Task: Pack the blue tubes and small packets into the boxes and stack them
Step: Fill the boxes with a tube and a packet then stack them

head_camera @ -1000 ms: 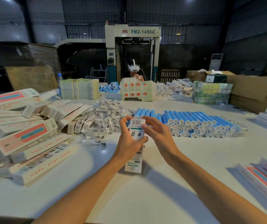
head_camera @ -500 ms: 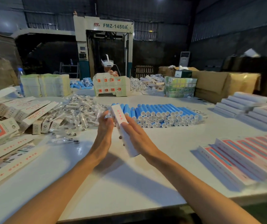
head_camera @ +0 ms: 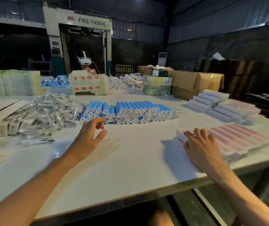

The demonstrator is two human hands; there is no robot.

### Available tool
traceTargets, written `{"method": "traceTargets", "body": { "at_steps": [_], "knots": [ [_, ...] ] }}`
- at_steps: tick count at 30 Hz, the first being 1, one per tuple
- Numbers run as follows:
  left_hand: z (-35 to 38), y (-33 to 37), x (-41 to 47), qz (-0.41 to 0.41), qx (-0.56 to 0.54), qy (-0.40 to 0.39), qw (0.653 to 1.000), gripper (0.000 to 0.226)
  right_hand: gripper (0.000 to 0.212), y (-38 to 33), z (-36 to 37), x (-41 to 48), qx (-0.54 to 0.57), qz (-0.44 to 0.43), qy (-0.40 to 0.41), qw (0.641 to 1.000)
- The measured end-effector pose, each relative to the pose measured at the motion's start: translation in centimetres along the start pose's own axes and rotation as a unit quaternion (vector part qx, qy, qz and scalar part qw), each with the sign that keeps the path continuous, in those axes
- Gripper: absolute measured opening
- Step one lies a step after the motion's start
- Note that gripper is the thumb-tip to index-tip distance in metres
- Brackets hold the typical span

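Near, right edge of the counter (head_camera: 130, 160): my right grip (head_camera: 200, 144) is clamped on one closed box (head_camera: 181, 136), fingers bent over its top and thumb at its near side. The box's left end sits a little proud of the stack of boxes (head_camera: 238, 139) under it.

Step in hand, as I judge it, is seating this box on the stack.
- Lower the raised end flat.
- Square the long edges to the box below and slide it flush.
- Release only when it lies without rocking.
- The stack runs close to the counter's right edge, so an outward shove could push boxes off.

Middle of the counter: my left grip (head_camera: 89, 136) is apart, fingers loose and holding nothing, hovering just short of the front row of blue tubes (head_camera: 130, 110). Probably the next pick. Take an end tube from the top so the pile does not roll.

Left of the tubes: a heap of small packets (head_camera: 49, 111), clear-wrapped, against the tube pile. Left edge: loose boxes (head_camera: 1, 110). Far right corner: a stepped pile of white boxes (head_camera: 212, 101).
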State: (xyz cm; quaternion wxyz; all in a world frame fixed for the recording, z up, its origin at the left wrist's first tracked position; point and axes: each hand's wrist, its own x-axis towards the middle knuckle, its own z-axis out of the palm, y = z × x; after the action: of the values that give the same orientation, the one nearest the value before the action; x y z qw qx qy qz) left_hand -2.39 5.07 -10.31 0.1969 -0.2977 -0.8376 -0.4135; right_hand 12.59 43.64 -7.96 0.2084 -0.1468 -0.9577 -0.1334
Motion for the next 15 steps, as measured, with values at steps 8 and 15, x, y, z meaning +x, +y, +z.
{"method": "traceTargets", "body": {
  "at_steps": [8, 15],
  "knots": [
    [-0.6, -0.3, -0.1, 0.022, 0.042, -0.021, 0.999, 0.03, 0.048, 1.8, 1.2, 0.5, -0.065, -0.009, -0.018, 0.998],
    [-0.5, -0.2, -0.2, 0.037, 0.064, -0.048, 0.996, 0.026, 0.051, 1.4, -0.3, 0.7, -0.053, -0.02, -0.003, 0.998]
  ]
}}
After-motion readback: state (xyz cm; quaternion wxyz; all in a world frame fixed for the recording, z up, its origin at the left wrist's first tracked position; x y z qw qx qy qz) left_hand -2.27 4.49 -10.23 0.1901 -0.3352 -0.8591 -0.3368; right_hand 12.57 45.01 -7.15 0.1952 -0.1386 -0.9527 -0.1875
